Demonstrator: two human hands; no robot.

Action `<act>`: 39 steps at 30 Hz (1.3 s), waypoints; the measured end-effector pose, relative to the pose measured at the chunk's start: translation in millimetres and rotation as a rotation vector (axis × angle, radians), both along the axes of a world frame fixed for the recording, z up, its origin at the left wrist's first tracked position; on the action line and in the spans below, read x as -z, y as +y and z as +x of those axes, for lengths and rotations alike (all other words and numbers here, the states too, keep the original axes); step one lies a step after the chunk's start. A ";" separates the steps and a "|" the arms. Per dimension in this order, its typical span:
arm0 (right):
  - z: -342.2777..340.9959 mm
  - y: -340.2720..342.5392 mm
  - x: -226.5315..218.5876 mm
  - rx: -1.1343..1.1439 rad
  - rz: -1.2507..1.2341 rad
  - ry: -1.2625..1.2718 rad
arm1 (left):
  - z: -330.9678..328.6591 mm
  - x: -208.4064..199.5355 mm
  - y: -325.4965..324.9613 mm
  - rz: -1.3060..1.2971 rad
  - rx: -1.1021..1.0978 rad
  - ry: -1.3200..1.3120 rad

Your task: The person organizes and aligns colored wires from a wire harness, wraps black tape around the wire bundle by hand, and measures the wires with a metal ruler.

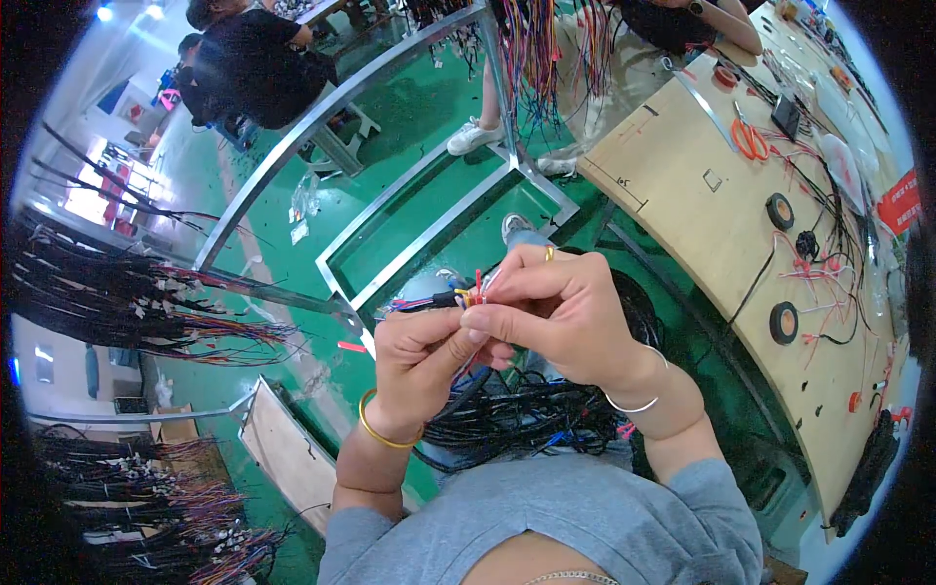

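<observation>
My left hand (414,356) and my right hand (570,312) meet in front of me, fingertips pinched together. Between them is the end of a cable with thin coloured wires (478,287), red, yellow and white among them. A black sleeved part of the cable (437,300) shows just beyond my left fingers. My left fingers are closed round the wires, while my right thumb and forefinger pinch their tips. Exactly which strand each fingertip holds is hidden. Below my hands, a heap of black cables (546,419) lies across my lap.
A curved wooden bench (673,146) on the right carries orange scissors (749,138), rolls of black tape (783,322) and loose wires. Metal frames (429,239) stand ahead. Cable bundles (127,292) hang at left. People (253,63) sit farther off on the green floor.
</observation>
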State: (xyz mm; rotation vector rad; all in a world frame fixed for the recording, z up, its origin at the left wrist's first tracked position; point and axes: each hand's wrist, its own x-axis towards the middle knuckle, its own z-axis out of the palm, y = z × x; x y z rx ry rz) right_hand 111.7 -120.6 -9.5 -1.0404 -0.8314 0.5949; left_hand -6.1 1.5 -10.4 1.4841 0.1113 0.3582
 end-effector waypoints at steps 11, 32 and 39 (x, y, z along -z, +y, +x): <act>6.3 2.9 -8.4 0.035 -0.108 -0.176 | 3.1 -10.4 2.1 0.372 -0.044 -0.040; 101.5 110.7 -91.7 0.281 -0.076 0.344 | 91.7 -34.8 101.8 0.054 0.267 0.028; 119.2 100.8 -114.4 0.787 -1.049 -1.538 | 112.1 -54.6 100.9 -0.010 0.374 -0.073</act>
